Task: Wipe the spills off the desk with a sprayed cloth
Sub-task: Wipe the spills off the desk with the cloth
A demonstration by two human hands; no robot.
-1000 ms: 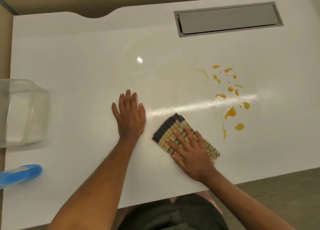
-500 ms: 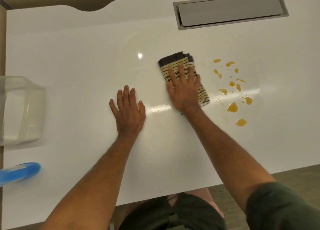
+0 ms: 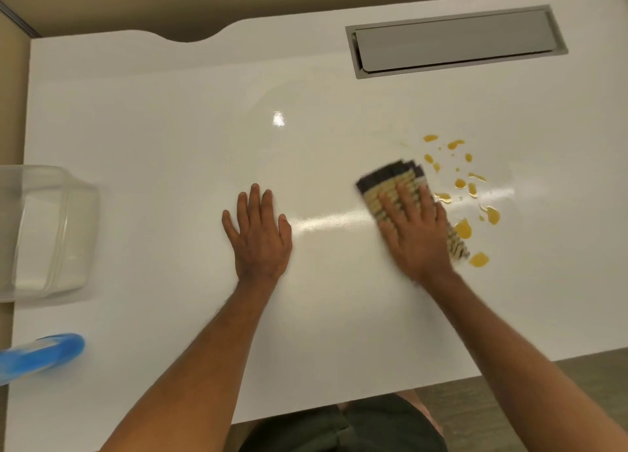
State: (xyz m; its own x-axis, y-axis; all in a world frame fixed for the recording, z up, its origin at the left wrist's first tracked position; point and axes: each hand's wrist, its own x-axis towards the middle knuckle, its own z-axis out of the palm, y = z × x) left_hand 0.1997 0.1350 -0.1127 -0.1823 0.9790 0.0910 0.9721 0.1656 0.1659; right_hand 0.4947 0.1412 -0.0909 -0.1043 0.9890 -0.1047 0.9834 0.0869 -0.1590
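Note:
My right hand (image 3: pixel 414 229) lies flat, fingers spread, pressing a folded cloth (image 3: pixel 387 178) with dark and yellow stripes onto the white desk (image 3: pixel 170 145). The cloth is blurred with motion and its right edge touches the orange spills (image 3: pixel 464 229), several drops and small puddles scattered just right of it. My left hand (image 3: pixel 260 235) rests palm down on the bare desk, fingers together, holding nothing, a hand's width left of the cloth.
A clear plastic container (image 3: pixel 44 230) stands at the desk's left edge. A blue spray bottle (image 3: pixel 40 353) lies at the near left. A grey cable hatch (image 3: pixel 452 40) is set into the far right. The desk's front edge runs just before my body.
My right hand swept the cloth from near the front edge up to the desk's middle, then down and right to the spills' left edge. My left hand stayed planted.

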